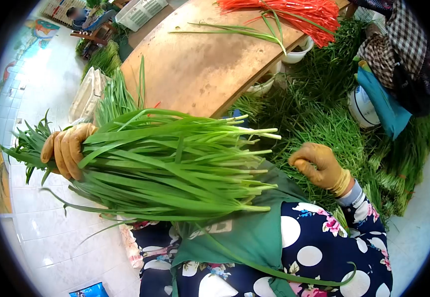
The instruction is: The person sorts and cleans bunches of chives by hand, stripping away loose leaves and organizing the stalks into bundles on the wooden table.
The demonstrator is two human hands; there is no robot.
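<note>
Bundle of long green leaves [175, 163] is held crosswise above green apron [237, 237], near wooden bench [195, 64]. Leafy end is clasped in gloved left hand [70, 148], fingers wrapped over, grip filled. Pale stalk ends are pointed toward gloved right hand [322, 168], raised apart, fingers curled into loose fist. Red strips [299, 15] are piled at bench's far end.

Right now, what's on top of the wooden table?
Red strips lie at the far end of the wooden table, a few loose green leaves partly over them. The green bundle in your left hand hides part of the near end; anything there can't be seen.
</note>
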